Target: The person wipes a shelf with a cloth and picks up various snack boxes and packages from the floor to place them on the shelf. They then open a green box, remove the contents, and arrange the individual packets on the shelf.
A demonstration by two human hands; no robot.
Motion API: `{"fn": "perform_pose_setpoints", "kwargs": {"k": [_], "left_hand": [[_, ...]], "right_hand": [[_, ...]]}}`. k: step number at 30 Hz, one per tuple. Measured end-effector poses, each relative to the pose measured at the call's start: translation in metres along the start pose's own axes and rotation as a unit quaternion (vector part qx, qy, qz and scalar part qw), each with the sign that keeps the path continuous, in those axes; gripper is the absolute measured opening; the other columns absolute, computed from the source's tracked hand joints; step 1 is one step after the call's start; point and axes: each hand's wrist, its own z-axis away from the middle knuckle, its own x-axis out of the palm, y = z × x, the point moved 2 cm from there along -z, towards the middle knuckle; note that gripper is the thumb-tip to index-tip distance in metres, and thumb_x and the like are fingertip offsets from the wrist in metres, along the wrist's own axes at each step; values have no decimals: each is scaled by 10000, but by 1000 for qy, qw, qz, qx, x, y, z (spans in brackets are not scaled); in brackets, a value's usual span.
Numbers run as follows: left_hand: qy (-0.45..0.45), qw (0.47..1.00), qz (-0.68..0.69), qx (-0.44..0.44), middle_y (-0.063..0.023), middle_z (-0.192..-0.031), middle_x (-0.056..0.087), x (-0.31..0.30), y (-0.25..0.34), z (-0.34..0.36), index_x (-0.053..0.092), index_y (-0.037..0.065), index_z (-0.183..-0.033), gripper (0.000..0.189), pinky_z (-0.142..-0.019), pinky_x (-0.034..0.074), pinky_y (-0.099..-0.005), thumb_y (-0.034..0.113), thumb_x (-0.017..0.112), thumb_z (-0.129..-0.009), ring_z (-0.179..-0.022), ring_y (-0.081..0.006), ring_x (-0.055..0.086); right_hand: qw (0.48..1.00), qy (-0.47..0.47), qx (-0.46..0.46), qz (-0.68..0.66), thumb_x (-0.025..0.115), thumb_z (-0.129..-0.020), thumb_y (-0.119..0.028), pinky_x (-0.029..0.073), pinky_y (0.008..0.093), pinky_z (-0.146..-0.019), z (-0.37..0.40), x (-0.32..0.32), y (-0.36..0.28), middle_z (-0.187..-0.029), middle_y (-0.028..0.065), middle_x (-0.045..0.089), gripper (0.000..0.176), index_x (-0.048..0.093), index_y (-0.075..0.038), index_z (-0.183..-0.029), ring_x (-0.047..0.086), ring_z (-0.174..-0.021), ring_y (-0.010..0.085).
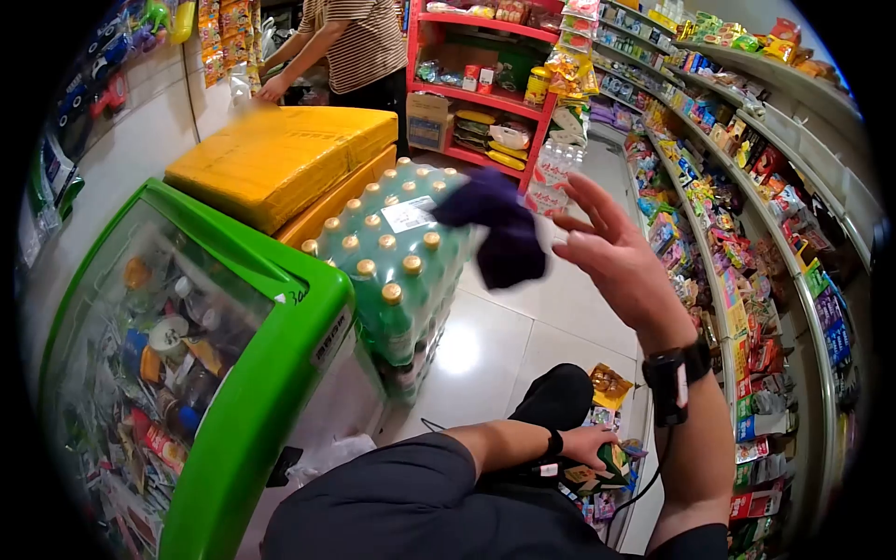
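Observation:
My right hand (611, 257) is raised, with its fingers spread and slightly curled. Just left of its fingertips is a dark purple cloth (509, 233), blurred and in mid-air, with a small gap between it and the fingers. Low down near the foot of the right-hand shelves, my left hand (590, 444) grips the top of a green package (607, 471). Part of that package is hidden by the hand and my clothing. An orange-brown snack bag (609, 385) lies just beyond it.
Left stands a green-rimmed chest freezer (252, 411). Beside it are shrink-wrapped green bottles (392, 289) and a yellow taped box (289, 154). A person in a striped shirt (359, 42) stands behind, near a red shelf (481, 93). Packed snack shelves (737, 224) line the right.

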Motion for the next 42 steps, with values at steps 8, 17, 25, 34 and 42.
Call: {"fn": "perform_pose_setpoints", "kwargs": {"k": [8, 17, 25, 34, 42], "left_hand": [[55, 997, 43, 40, -227, -1210, 560, -3, -20, -14, 540, 112, -1348, 754, -979, 483, -446, 394, 814, -705, -1121, -395, 572], [9, 971, 228, -74, -130, -1212, 629, -11, -1, -34, 539, 0, -1343, 659, -953, 517, -335, 254, 805, -795, -1091, -203, 621], [11, 851, 498, -168, -109, -1179, 611, 1, 11, -40, 532, 18, -1338, 521, -932, 511, -308, 195, 727, -889, -1048, -177, 600], [-131, 827, 535, -115, -123, -1262, 595, 46, 65, -51, 484, 31, -1397, 691, -1003, 483, -336, 333, 737, -828, -1141, -206, 591], [-206, 931, 302, 3, -81, -1363, 490, 65, 153, -63, 430, 52, -1472, 935, -1096, 370, -321, 411, 865, -727, -1265, -196, 485]], "right_hand": [[971, 31, 163, 170, 612, -907, -43, 511, 312, -963, 116, -79, 83, -1172, 60, 661, 418, 598, -8, -1323, 629, -1115, 161], [791, 411, 438, 111, 630, -916, -161, 510, 279, -862, 459, -136, 119, -1215, 46, 653, 426, 611, -23, -1318, 596, -1071, 128], [747, 500, 434, -55, 614, -972, -184, 518, 229, -773, 572, -70, 128, -1090, 17, 688, 377, 603, -29, -1315, 629, -901, 82], [812, 527, 244, -55, 657, -954, -276, 456, 350, -1042, 571, -83, 130, -1442, 156, 510, 697, 350, -63, -1543, 539, -1255, 205], [808, 569, 117, -95, 804, -756, -11, 346, 334, -1138, 575, -79, 123, -1500, 106, 413, 1040, 220, -144, -1607, 422, -1357, 220]]}}
